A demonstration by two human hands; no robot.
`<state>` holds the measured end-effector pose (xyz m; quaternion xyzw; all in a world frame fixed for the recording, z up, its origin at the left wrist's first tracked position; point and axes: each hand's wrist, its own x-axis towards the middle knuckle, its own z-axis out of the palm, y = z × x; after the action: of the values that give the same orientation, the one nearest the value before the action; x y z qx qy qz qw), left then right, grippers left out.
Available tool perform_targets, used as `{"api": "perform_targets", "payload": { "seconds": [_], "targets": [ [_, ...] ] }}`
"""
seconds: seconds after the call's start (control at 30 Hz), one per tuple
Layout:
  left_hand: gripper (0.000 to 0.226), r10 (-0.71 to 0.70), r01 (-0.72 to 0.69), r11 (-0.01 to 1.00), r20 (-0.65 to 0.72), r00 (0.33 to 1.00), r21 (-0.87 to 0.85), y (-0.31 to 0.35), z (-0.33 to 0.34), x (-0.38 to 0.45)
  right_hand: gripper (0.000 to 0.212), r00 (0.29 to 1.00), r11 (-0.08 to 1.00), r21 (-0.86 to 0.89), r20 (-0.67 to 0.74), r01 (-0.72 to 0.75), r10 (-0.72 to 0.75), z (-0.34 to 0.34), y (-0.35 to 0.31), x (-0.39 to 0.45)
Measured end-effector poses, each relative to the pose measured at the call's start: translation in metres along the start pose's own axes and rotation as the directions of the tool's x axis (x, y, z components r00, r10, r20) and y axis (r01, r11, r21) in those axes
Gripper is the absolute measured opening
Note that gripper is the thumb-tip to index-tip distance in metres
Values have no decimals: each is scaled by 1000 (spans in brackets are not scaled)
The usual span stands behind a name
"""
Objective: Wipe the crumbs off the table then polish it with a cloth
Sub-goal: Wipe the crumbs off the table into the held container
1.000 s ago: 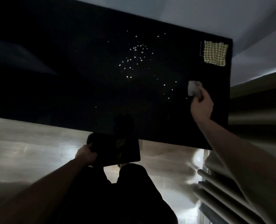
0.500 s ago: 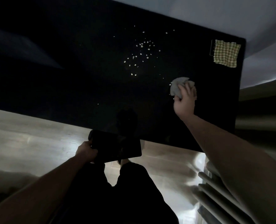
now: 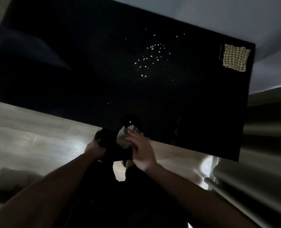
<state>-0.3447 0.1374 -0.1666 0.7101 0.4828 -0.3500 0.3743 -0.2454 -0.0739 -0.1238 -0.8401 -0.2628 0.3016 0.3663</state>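
- The black table (image 3: 70,71) is standing over a pale wood floor (image 3: 29,137) in a dim room.
- The right hand (image 3: 142,152), fingers loosely spread, is pressing a crumpled grey wipe (image 3: 124,139) at the near edge, likely pushing crumbs off.
- The left hand (image 3: 94,149) is gripping a dark tray (image 3: 108,145) just below that edge to catch them.
- Most crumbs (image 3: 150,58) are lying mid-table; the checked cloth (image 3: 235,57) is waiting at the far right corner for polishing.

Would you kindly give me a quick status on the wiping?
Left hand grips dark tray at table edge. Right hand presses grey wad over it. Crumbs remain mid-table; checked cloth untouched.

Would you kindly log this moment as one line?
left hand grips dark tray | right hand presses wad at table edge | crumbs remain
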Motion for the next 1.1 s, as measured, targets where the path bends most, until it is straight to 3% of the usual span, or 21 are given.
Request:
{"api": "perform_targets", "payload": {
  "seconds": [0.1, 0.2, 0.4, 0.53, 0.63, 0.73, 0.8, 0.9, 1.1],
  "targets": [
    [45, -8, 8, 1000, -6, 1000, -7, 0, -1, -2, 51, 996, 986, 145, -19, -83, 87, -3, -17, -8],
    [47, -12, 12, 1000, 3, 1000, -5, -1, -2, -1, 51, 971, 960, 263, -184, -101, 153, -27, -23, 5],
    [51, -16, 15, 999, 37, 999, 33, -5, -5, 8, 53, 852, 969, 197, -473, -147, 225, -127, 5, 77],
    [53, -28, 27, 999, 38, 999, 38, -10, -3, 16, 47, 797, 964, 88, -546, -252, 258, -188, 36, 141],
    [56, -39, 38, 999, 35, 999, 24, -13, -2, 20, 47, 818, 951, -2, -510, -311, 266, -213, 52, 181],
    [61, -61, 61, 998, 30, 998, 12, -15, 0, 22, 55, 910, 917, -258, -364, -304, 199, -213, 64, 212],
    [60, -59, 59, 998, 21, 998, 7, -13, -1, 21, 59, 935, 880, -374, -306, -294, 182, -201, 65, 219],
    [54, -46, 45, 999, 13, 999, 14, -7, -3, 16, 58, 954, 912, -349, -276, -214, 118, -173, 55, 203],
    [50, -58, 58, 998, 7, 998, -1, 1, -7, 10, 60, 986, 946, -298, -65, 127, -153, -93, 31, 125]
  ]
}}
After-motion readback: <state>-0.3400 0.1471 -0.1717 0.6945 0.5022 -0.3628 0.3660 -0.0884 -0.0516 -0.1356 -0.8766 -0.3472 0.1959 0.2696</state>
